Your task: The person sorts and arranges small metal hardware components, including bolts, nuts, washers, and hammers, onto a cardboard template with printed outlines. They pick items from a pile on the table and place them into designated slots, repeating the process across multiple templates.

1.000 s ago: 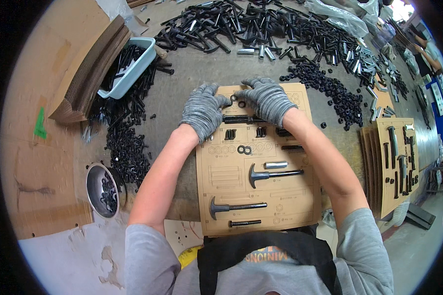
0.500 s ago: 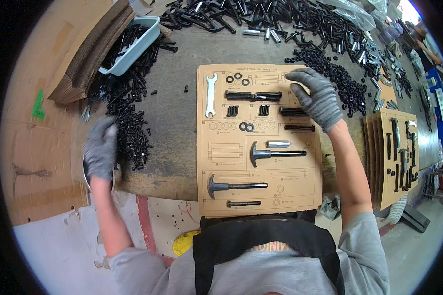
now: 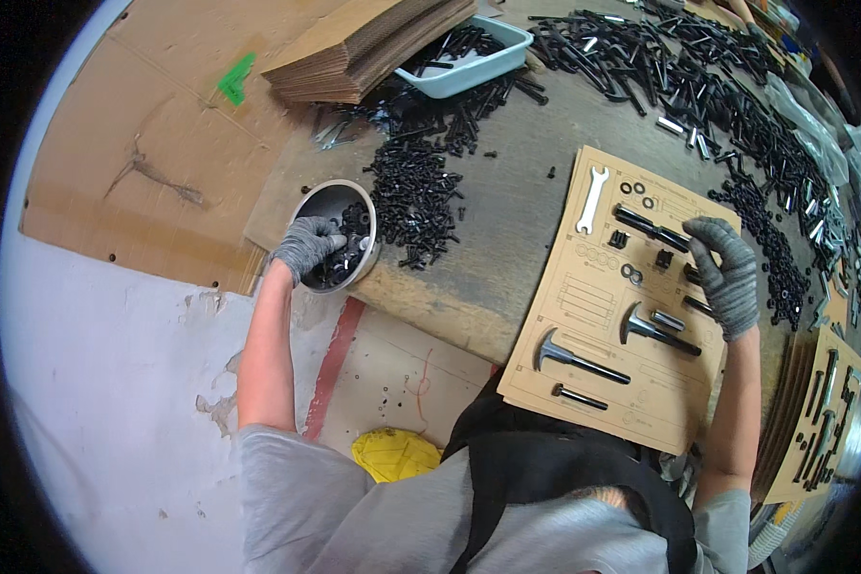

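My left hand (image 3: 308,249), in a grey glove, reaches over the rim of a round metal bowl (image 3: 370,251) of small black rings, its fingers drawn together at the contents. Whatever they pinch is hidden. My right hand (image 3: 729,277), also gloved, hovers above the right side of a printed cardboard sheet (image 3: 584,316), thumb and fingers apart. Close to its fingertips lies a pair of long black bolts (image 3: 649,228). The sheet also carries a silver open-ended wrench (image 3: 593,201), black washers (image 3: 631,275), two T-headed pins (image 3: 584,359), a silver sleeve (image 3: 667,320) and short screws (image 3: 619,239).
Loose black screws (image 3: 413,196) heap beside the bowl. Behind them stand a pale blue tray (image 3: 478,75) of bolts and stacked cardboard (image 3: 364,48). Black nuts (image 3: 770,249) and more bolts (image 3: 631,57) spread across the far right. Another filled card (image 3: 818,411) stands at right.
The view has swung left. My left hand has gone from beside the screw heap into the bowl, which now shows fully. My right hand remains over the sheet.
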`<state>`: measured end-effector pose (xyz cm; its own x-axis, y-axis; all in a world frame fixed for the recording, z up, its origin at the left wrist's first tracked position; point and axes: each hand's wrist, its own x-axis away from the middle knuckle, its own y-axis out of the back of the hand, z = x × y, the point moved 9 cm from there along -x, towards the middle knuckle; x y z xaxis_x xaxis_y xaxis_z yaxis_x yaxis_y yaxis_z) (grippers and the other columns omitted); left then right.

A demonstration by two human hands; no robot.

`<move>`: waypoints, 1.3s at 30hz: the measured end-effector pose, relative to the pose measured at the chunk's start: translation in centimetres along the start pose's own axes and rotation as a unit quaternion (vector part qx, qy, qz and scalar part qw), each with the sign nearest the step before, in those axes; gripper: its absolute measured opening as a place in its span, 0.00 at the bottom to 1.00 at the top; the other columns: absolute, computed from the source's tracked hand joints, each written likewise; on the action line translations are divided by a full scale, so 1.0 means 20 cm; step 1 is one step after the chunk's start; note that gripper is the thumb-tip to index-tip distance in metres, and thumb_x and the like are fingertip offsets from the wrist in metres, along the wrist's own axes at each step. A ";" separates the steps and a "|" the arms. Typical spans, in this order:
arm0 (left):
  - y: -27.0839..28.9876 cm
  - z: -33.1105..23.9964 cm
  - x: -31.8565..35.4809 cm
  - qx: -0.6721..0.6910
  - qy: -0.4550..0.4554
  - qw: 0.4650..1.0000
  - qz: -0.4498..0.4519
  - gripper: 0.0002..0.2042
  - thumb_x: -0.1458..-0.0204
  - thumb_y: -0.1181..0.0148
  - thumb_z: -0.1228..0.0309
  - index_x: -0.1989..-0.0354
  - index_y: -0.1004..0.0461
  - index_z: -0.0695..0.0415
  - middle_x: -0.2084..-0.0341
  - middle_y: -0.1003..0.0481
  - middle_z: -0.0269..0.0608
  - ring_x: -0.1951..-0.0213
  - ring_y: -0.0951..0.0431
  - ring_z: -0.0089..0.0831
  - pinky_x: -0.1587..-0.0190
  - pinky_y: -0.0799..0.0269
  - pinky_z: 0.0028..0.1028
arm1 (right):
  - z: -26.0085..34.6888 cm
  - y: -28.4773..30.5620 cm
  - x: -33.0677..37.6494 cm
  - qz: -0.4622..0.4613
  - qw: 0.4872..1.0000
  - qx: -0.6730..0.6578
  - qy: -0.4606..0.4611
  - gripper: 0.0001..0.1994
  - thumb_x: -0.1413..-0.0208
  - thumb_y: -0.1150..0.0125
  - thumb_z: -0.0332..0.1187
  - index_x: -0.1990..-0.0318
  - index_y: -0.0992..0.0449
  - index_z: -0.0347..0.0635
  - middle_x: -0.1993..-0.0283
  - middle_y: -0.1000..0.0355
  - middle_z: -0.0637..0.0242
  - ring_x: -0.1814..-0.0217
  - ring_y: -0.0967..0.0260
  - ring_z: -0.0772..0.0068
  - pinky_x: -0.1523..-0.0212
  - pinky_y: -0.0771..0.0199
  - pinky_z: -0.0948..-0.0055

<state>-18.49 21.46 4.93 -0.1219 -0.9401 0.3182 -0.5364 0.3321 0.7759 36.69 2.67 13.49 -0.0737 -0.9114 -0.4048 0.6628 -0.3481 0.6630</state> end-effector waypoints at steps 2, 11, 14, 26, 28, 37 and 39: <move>0.02 -0.05 0.03 0.003 -0.018 0.999 -0.033 0.07 0.58 0.37 0.73 0.69 0.21 0.62 0.77 0.23 0.38 0.73 0.26 0.25 0.66 0.29 0.28 | -0.04 0.03 0.02 -0.005 1.000 -0.013 -0.006 0.08 0.47 0.42 0.22 0.59 0.22 0.36 0.61 0.24 0.59 0.59 0.26 0.67 0.55 0.27 0.72; 0.05 -0.01 0.04 0.060 -0.028 0.996 -0.057 0.14 0.56 0.42 0.78 0.59 0.23 0.61 0.67 0.23 0.40 0.65 0.25 0.25 0.59 0.29 0.26 | -0.07 0.02 0.05 0.007 0.999 -0.024 -0.038 0.08 0.46 0.44 0.22 0.59 0.22 0.36 0.64 0.24 0.60 0.61 0.27 0.71 0.56 0.27 0.73; 0.08 -0.04 0.04 -0.053 -0.075 0.991 -0.102 0.14 0.55 0.42 0.73 0.58 0.22 0.57 0.61 0.22 0.47 0.60 0.22 0.36 0.54 0.28 0.31 | -0.08 0.01 0.07 0.009 0.998 -0.036 -0.043 0.08 0.46 0.44 0.22 0.59 0.22 0.35 0.64 0.24 0.61 0.61 0.26 0.72 0.57 0.27 0.73; -0.07 -0.39 -0.01 -0.178 -0.151 0.963 -0.137 0.12 0.54 0.42 0.62 0.67 0.21 0.57 0.66 0.22 0.49 0.63 0.24 0.45 0.58 0.29 0.37 | -0.08 0.08 0.11 0.023 0.998 0.002 -0.066 0.08 0.45 0.43 0.26 0.60 0.22 0.37 0.63 0.25 0.59 0.62 0.25 0.68 0.58 0.24 0.70; 0.00 -0.28 -0.01 -0.083 -0.153 0.970 -0.170 0.12 0.50 0.42 0.66 0.63 0.21 0.59 0.65 0.21 0.46 0.61 0.22 0.39 0.54 0.29 0.34 | -0.14 0.11 0.13 0.019 0.996 0.018 -0.086 0.08 0.45 0.43 0.28 0.60 0.22 0.37 0.62 0.24 0.59 0.61 0.25 0.67 0.57 0.24 0.70; -0.47 -1.56 0.11 0.070 -0.343 0.936 -0.026 0.11 0.51 0.38 0.70 0.60 0.21 0.60 0.64 0.21 0.41 0.61 0.23 0.29 0.54 0.29 0.27 | -0.34 -0.06 -0.01 0.012 0.996 0.008 -0.090 0.09 0.45 0.43 0.34 0.59 0.21 0.43 0.62 0.25 0.58 0.60 0.27 0.57 0.55 0.27 0.65; -0.71 -1.76 0.07 0.046 -0.357 0.932 0.033 0.11 0.52 0.39 0.68 0.61 0.21 0.57 0.65 0.20 0.40 0.63 0.22 0.30 0.56 0.28 0.29 | -0.35 -0.16 -0.10 0.026 0.996 0.054 -0.062 0.09 0.46 0.44 0.35 0.60 0.21 0.45 0.61 0.25 0.59 0.59 0.27 0.56 0.55 0.27 0.63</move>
<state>18.40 18.19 13.54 -0.6651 -0.7393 -0.1057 -0.5727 0.4140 0.7076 39.84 7.15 7.75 -0.1374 -0.9466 -0.2916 0.5842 -0.3151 0.7479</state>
